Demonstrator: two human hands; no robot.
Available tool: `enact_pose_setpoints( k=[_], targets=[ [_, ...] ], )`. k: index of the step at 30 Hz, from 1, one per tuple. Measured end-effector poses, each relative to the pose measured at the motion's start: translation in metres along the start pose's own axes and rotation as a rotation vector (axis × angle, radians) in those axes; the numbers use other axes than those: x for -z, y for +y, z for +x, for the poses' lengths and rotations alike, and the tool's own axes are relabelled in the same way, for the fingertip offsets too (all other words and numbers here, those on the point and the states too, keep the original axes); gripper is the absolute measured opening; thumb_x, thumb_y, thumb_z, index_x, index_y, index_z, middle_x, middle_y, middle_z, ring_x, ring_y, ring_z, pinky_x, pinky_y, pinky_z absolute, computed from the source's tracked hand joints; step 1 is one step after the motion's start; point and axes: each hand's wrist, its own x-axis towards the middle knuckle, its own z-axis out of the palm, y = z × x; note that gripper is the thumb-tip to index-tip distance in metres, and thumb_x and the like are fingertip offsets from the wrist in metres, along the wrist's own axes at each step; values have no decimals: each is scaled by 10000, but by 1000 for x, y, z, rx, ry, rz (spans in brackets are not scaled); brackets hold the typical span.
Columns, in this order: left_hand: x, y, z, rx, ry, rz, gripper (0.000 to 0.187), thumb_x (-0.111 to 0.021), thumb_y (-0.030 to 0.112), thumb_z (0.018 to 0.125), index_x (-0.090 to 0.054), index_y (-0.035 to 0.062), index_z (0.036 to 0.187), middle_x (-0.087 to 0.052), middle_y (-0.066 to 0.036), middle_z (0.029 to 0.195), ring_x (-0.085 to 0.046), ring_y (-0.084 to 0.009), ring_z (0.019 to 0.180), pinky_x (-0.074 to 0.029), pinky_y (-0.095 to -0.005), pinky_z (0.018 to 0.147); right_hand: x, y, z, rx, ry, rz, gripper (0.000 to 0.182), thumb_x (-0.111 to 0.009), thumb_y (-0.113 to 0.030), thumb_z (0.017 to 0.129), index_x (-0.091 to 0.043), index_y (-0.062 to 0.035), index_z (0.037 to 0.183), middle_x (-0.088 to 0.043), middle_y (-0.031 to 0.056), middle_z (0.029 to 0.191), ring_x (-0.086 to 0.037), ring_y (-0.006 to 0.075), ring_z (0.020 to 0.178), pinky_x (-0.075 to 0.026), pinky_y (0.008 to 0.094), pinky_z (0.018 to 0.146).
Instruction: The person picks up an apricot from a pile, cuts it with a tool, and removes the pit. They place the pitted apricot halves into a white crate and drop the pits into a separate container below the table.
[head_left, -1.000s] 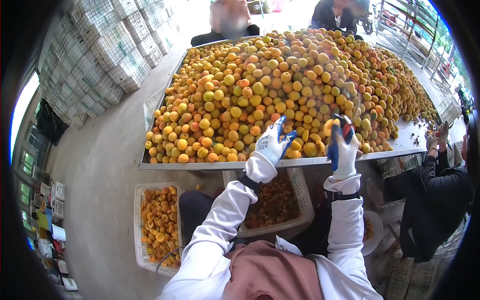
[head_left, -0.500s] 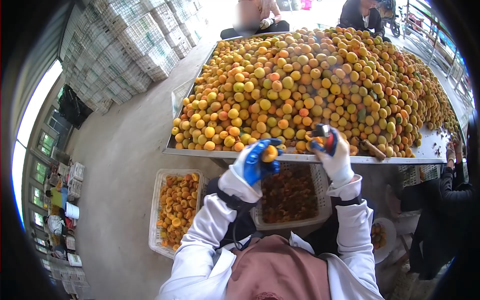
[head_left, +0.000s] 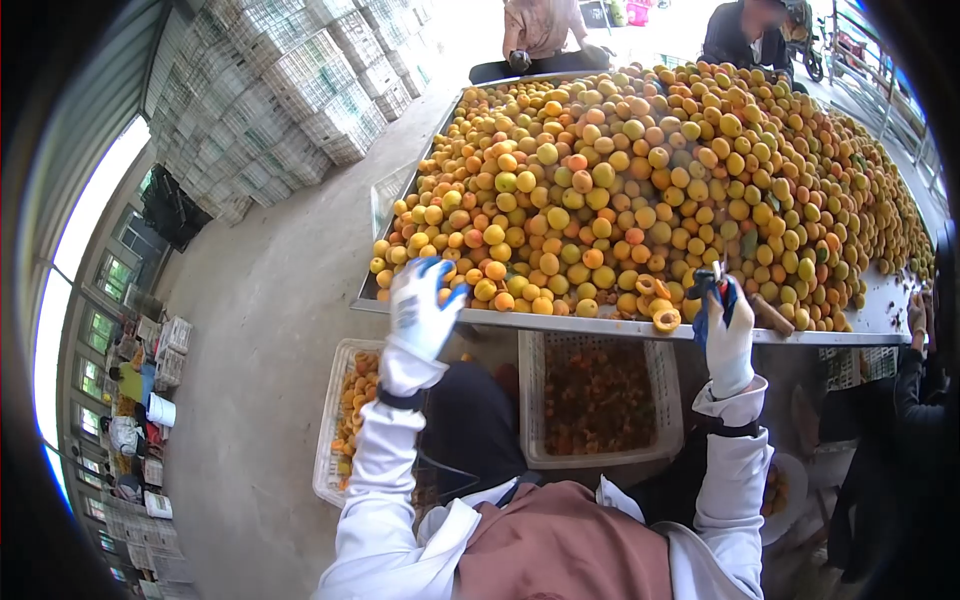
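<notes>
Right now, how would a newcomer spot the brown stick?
Find the metal-edged table heaped with apricots. Along its near edge, look just right of the gloved right hand. The brown stick is long and straight among round fruit.

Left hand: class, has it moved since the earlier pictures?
Yes. Judged against the table, the left hand has moved leftward along the near edge, closer to the near left corner.
</notes>
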Motion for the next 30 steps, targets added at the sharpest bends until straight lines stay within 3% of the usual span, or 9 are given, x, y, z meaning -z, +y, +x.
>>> enact_pose_setpoints(
  k=[4, 9, 10, 15, 19, 24, 28, 29, 30],
  targets=[
    [-75, 37, 57, -20, -188, -75, 449, -745, 353, 826, -647, 111, 1191, -648, -135, 1143, -586, -325, 1107, -446, -469, 954, -3, 4, -3, -37, -207, -155, 162, -668, -77, 911, -625, 32, 1022, -672, 158, 881, -664, 240, 802, -513, 342, 744],
    [-163, 61, 102, 31, -294, 0, 525, -706, 387, 850, -574, 176, 1312, -583, -111, 1259, -581, -317, 1108, -451, -475, 948, -31, 22, -26, -70, -586, -212, 154, -651, -173, 918, -667, -46, 1004, -664, 262, 847, -642, 468, 879, -514, 482, 699],
    [-174, 64, 108, 38, -303, 28, 530, -710, 385, 844, -569, 182, 1313, -577, -109, 1268, -581, -319, 1106, -452, -478, 945, -34, 24, -25, -112, -639, -208, 179, -642, -193, 923, -659, -46, 1024, -674, 262, 893, -647, 459, 913, -512, 496, 726],
    [-189, 90, 133, 181, -427, 379, 618, -682, 571, 840, -575, 139, 1269, -570, -103, 1163, -571, -277, 1082, -450, -462, 859, -33, 47, -13, -232, -328, -506, 284, -610, -257, 945, -634, -30, 1114, -686, 237, 1028, -652, 430, 969, -521, 494, 827],
    [-189, 90, 131, 84, -417, 457, 540, -694, 540, 842, -598, 139, 1190, -580, -90, 1149, -581, -274, 1047, -441, -472, 834, -18, 57, -1, -127, -84, -620, 338, -626, -243, 949, -589, -37, 1214, -578, 223, 1298, -633, 408, 1057, -513, 462, 877],
    [-187, 92, 128, 12, -435, 524, 463, -689, 476, 869, -597, 110, 1136, -623, -87, 1061, -627, -262, 948, -460, -442, 804, -8, 35, 1, -132, -50, -419, 311, -614, -154, 951, -590, -31, 1236, -622, 224, 1242, -634, 418, 1058, -516, 432, 873],
    [-170, 93, 122, 239, -261, -320, 434, -715, 289, 908, -554, 30, 1217, -665, -147, 1087, -686, -270, 997, -544, -451, 819, -13, 27, -10, -15, -56, -212, 256, -613, -146, 960, -619, -9, 1176, -689, 211, 1000, -656, 414, 973, -516, 439, 826],
    [-166, 98, 116, 453, -334, -1142, 409, -704, 126, 916, -527, 7, 1265, -666, -144, 1089, -699, -250, 976, -596, -382, 767, -12, 23, -13, -68, -131, -162, 251, -605, -149, 968, -617, -5, 1174, -689, 214, 981, -662, 412, 951, -517, 433, 807],
    [-144, 104, 112, 495, -467, -1477, 372, -661, 90, 949, -523, 7, 1284, -647, -131, 1119, -710, -253, 876, -619, -389, 782, -11, 18, -15, -121, -205, -113, 247, -597, -151, 975, -615, -2, 1171, -690, 216, 962, -669, 410, 929, -517, 427, 788]
  ],
)
